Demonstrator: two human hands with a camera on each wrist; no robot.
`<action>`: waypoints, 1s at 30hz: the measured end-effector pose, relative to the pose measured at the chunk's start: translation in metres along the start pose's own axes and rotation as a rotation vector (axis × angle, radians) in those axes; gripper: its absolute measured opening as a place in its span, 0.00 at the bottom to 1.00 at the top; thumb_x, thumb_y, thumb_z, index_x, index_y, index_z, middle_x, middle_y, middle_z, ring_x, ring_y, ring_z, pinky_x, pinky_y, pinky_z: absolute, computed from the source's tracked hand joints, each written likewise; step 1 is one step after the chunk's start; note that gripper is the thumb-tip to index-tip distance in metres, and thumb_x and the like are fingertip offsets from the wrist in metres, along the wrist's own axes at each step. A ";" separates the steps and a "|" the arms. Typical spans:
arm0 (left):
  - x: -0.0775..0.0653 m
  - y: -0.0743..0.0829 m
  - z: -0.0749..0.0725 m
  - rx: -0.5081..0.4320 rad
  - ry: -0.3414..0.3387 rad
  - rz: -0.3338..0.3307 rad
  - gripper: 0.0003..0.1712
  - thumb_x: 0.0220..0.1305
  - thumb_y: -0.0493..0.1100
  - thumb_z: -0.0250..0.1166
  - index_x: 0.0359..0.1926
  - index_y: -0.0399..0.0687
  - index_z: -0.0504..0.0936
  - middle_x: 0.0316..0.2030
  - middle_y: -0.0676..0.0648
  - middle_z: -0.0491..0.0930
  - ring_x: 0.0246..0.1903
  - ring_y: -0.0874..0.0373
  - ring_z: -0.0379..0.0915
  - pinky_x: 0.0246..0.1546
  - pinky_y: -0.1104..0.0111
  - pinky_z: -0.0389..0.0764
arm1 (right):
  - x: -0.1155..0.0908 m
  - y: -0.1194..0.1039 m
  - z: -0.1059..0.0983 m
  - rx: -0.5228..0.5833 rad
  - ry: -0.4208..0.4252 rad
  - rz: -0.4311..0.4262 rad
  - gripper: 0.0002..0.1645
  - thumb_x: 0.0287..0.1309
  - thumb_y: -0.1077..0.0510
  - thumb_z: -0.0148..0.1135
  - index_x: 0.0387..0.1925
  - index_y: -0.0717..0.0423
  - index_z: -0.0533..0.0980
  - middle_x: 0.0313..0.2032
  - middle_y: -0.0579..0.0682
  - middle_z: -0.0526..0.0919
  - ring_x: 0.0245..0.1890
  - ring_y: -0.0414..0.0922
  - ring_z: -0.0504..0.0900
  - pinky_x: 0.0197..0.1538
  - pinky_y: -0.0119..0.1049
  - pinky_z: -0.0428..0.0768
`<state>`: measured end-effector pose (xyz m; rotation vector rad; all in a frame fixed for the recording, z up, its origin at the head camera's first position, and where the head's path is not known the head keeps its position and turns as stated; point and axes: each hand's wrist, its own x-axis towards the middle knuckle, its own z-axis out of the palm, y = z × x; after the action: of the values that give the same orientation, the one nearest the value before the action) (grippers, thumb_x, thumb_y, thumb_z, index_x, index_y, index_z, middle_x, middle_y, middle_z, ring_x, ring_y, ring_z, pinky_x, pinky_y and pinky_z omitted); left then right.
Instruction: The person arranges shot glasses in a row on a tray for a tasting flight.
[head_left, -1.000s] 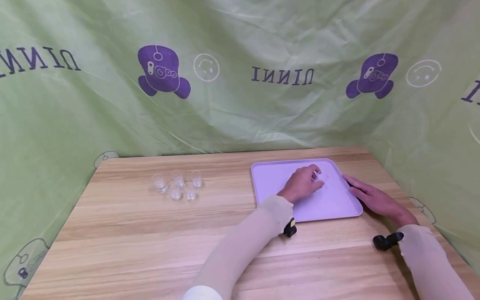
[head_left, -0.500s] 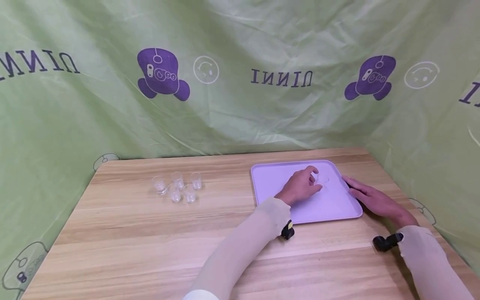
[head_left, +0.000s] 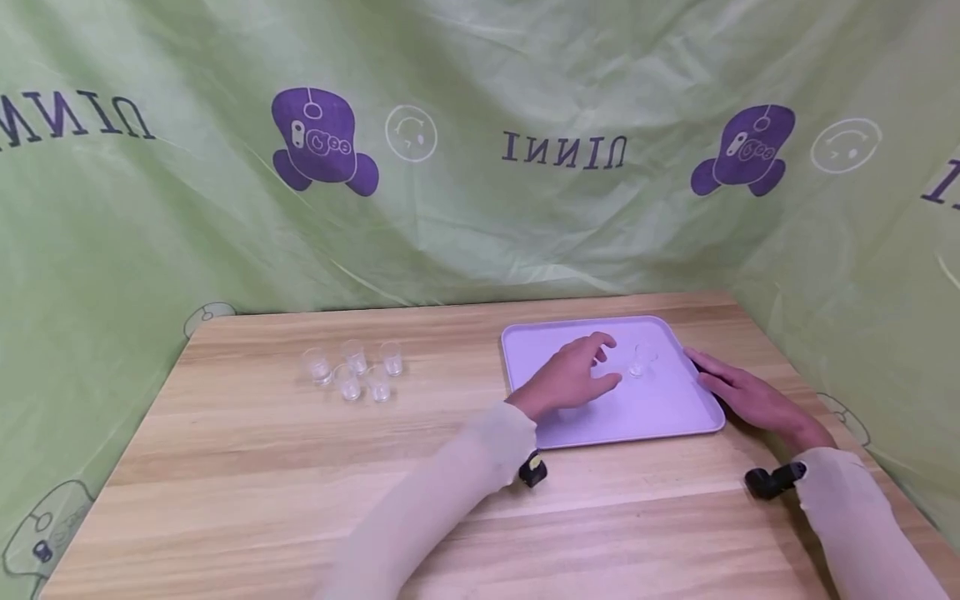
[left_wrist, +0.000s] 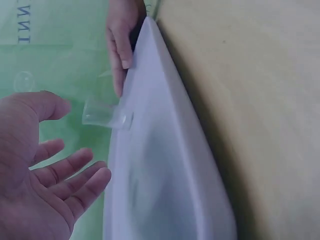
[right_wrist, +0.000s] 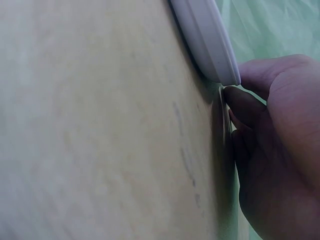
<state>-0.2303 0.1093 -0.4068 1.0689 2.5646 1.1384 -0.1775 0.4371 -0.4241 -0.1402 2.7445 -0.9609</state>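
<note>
A small clear shot glass [head_left: 636, 362] stands upright on the lilac tray [head_left: 525, 375], toward its right side. My left hand [head_left: 570, 371] is over the tray just left of that glass, fingers spread and loosely bent, with a gap to the glass in the left wrist view. Nothing is held in it. My right hand [head_left: 742, 396] touches the tray's right edge with fairly straight fingers; in the right wrist view its thumb lies at the rim and the other fingers sit low beside it.
Several more clear shot glasses [head_left: 350, 383] stand in a cluster on the left of the wooden table [head_left: 300, 475]. A green printed cloth [head_left: 450, 225] hangs behind the table and along both sides.
My left hand has let go of the shot glass and drawn back to the left, leaving the glass standing on the tray. My right hand has stayed at the tray's edge.
</note>
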 end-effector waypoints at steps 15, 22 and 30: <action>-0.104 -0.016 -0.066 -0.006 0.127 0.025 0.21 0.71 0.45 0.67 0.61 0.44 0.78 0.52 0.46 0.81 0.53 0.54 0.77 0.52 0.67 0.79 | 0.004 0.000 0.003 0.000 0.001 -0.022 0.39 0.82 0.42 0.42 0.82 0.50 0.46 0.78 0.69 0.45 0.75 0.73 0.43 0.68 0.74 0.47; -0.142 -0.031 -0.093 -0.054 0.256 0.006 0.18 0.69 0.41 0.68 0.57 0.41 0.81 0.49 0.49 0.82 0.50 0.50 0.79 0.44 0.64 0.83 | 0.004 -0.001 0.003 0.010 -0.003 -0.025 0.39 0.82 0.41 0.42 0.82 0.49 0.46 0.78 0.69 0.44 0.75 0.73 0.42 0.68 0.74 0.47; -0.177 -0.052 -0.118 -0.024 0.376 -0.044 0.17 0.69 0.41 0.70 0.56 0.42 0.81 0.49 0.49 0.83 0.49 0.53 0.78 0.42 0.62 0.84 | 0.006 0.003 0.004 0.024 -0.004 -0.039 0.38 0.82 0.43 0.42 0.82 0.51 0.46 0.78 0.69 0.44 0.75 0.73 0.42 0.69 0.73 0.46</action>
<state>-0.1742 -0.1013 -0.3858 0.8556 2.8227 1.4782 -0.1826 0.4362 -0.4297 -0.1926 2.7351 -1.0018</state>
